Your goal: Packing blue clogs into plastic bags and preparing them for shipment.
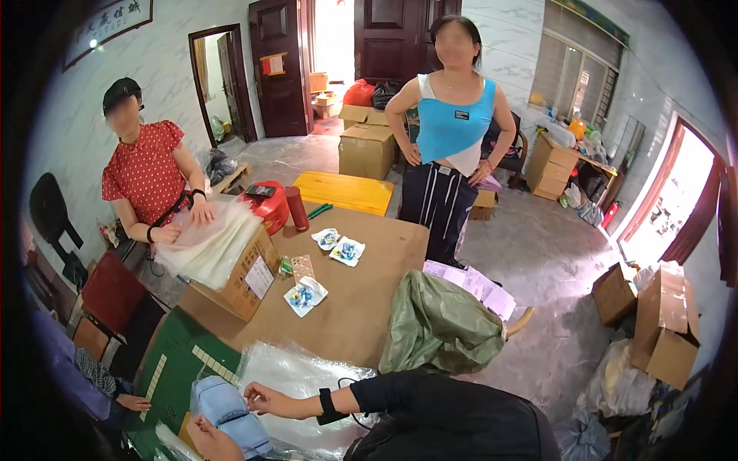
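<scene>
A light blue folded cloth bundle (240,432), in what looks like clear plastic, lies near the table's front edge. My left hand (211,440) is closed at its near left side, gripping the edge. From the right, my right hand (265,399) reaches across with fingers pinched together beside the bundle's upper right edge. Whatever sits between those fingertips is too small to make out. Clear plastic bags (296,388) lie in a flat stack under my right forearm, which has a black band at the wrist.
On the brown table (357,300) are an open carton (250,280) topped with clear bags, small white trays (306,296) and a green sack (446,326). A green mat (181,361) carries rows of tiles. One person handles the bags, another stands behind, and a hand (134,402) rests at left.
</scene>
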`<state>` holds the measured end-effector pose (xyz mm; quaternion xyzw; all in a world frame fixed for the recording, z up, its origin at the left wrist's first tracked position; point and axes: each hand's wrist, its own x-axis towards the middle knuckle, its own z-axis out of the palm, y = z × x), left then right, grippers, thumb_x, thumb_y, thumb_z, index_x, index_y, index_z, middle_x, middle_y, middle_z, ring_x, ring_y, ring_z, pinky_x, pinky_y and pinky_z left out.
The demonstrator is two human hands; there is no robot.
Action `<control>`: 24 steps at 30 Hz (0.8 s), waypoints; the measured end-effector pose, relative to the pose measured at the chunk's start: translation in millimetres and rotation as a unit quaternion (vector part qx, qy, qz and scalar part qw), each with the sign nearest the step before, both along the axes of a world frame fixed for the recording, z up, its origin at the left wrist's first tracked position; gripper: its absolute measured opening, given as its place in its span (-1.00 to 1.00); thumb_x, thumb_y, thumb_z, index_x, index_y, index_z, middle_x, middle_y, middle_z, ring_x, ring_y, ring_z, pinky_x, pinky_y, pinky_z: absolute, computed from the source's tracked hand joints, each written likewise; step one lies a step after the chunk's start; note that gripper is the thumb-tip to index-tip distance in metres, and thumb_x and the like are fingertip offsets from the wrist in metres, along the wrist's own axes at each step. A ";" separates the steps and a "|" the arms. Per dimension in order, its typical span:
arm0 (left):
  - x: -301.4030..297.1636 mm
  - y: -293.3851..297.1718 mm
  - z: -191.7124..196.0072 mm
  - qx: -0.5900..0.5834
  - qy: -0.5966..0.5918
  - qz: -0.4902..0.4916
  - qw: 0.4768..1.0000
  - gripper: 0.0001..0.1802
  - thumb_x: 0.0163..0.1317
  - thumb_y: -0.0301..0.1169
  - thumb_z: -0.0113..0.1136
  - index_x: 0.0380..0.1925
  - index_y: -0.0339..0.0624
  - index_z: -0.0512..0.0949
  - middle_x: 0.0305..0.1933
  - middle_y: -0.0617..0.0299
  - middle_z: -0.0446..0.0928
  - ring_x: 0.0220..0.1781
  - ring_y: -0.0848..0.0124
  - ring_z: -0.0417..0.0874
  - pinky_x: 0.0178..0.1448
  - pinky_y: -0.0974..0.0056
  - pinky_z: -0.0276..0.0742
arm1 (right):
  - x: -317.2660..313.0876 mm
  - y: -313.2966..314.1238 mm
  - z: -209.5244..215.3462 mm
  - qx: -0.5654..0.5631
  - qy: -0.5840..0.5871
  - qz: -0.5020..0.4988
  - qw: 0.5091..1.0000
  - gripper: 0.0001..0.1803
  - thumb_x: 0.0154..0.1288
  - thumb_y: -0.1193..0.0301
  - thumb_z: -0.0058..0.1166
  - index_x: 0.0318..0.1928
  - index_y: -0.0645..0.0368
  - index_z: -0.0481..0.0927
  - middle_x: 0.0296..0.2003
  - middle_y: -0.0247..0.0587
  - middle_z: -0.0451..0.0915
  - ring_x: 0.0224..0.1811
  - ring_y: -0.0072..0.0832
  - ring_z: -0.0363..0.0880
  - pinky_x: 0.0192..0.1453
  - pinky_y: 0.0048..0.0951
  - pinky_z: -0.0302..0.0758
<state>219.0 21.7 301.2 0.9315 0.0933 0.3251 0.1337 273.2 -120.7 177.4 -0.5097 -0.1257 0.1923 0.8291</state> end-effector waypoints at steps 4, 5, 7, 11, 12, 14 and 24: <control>7.5 2.3 -8.0 -0.151 0.023 -0.023 0.988 -0.86 0.20 -0.46 0.00 -0.31 -0.29 0.48 -0.35 0.04 0.49 -0.31 0.18 0.49 -0.22 0.19 0.39 | 4.6 -6.3 -2.7 -0.047 0.070 0.049 0.995 -0.75 0.27 0.30 -0.09 -0.08 0.08 0.31 -0.27 -0.35 0.38 -0.21 -0.54 0.44 -0.23 -0.40 0.50; 10.3 11.3 -20.0 -0.237 0.017 -0.041 0.970 -0.90 0.23 -0.51 -0.03 -0.30 -0.33 0.42 -0.41 0.15 0.44 -0.39 0.33 0.45 -0.28 0.30 0.36 | 3.1 -6.6 2.1 -0.065 0.106 0.076 0.989 -0.75 0.25 0.32 -0.09 -0.08 0.08 0.31 -0.27 -0.34 0.39 -0.23 -0.53 0.45 -0.27 -0.40 0.51; 14.3 10.4 -24.3 -0.237 0.015 -0.077 0.968 -0.90 0.23 -0.51 0.00 -0.31 -0.33 0.43 -0.42 0.18 0.42 -0.39 0.42 0.42 -0.29 0.35 0.33 | 6.0 -17.3 3.5 -0.045 0.124 0.073 0.989 -0.75 0.21 0.34 -0.09 -0.10 0.10 0.33 -0.28 -0.31 0.41 -0.25 -0.48 0.46 -0.34 -0.37 0.53; 1.7 -25.6 5.9 -0.203 0.015 -0.129 0.970 -0.80 0.14 -0.40 0.06 -0.27 -0.25 0.54 -0.33 -0.05 0.55 -0.29 0.06 0.55 -0.15 0.09 0.43 | 12.5 -37.1 -11.0 -0.134 0.117 0.089 0.980 -0.70 0.15 0.31 -0.02 -0.12 0.12 0.33 -0.35 -0.24 0.43 -0.39 -0.44 0.51 -0.45 -0.38 0.53; -0.6 -29.8 7.9 -0.203 0.013 -0.127 0.971 -0.80 0.14 -0.40 0.06 -0.27 -0.25 0.54 -0.33 -0.05 0.55 -0.29 0.06 0.55 -0.15 0.09 0.43 | 10.2 -40.3 -10.6 -0.155 0.112 0.097 0.977 -0.70 0.15 0.31 -0.02 -0.12 0.12 0.33 -0.36 -0.23 0.43 -0.44 -0.43 0.51 -0.49 -0.39 0.53; -0.8 -36.0 8.3 -0.128 -0.033 -0.155 0.979 -0.81 0.17 -0.32 0.12 -0.36 -0.22 0.54 -0.45 0.07 0.53 -0.45 0.23 0.54 -0.37 0.22 0.47 | 6.1 -48.3 -10.1 -0.205 0.123 0.116 0.964 -0.74 0.23 0.30 -0.11 -0.13 0.15 0.38 -0.37 -0.25 0.48 -0.46 -0.49 0.54 -0.51 -0.42 0.52; 5.0 -53.2 -19.9 -0.316 0.048 -0.207 0.925 -0.93 0.22 -0.53 0.02 -0.41 -0.31 0.42 -0.49 0.34 0.32 -0.43 0.55 0.31 -0.32 0.46 0.28 | 4.2 -70.2 -9.1 -0.276 0.128 0.186 0.935 -0.66 0.23 0.24 -0.05 -0.06 0.15 0.49 -0.26 -0.13 0.55 -0.59 -0.47 0.57 -0.58 -0.45 0.48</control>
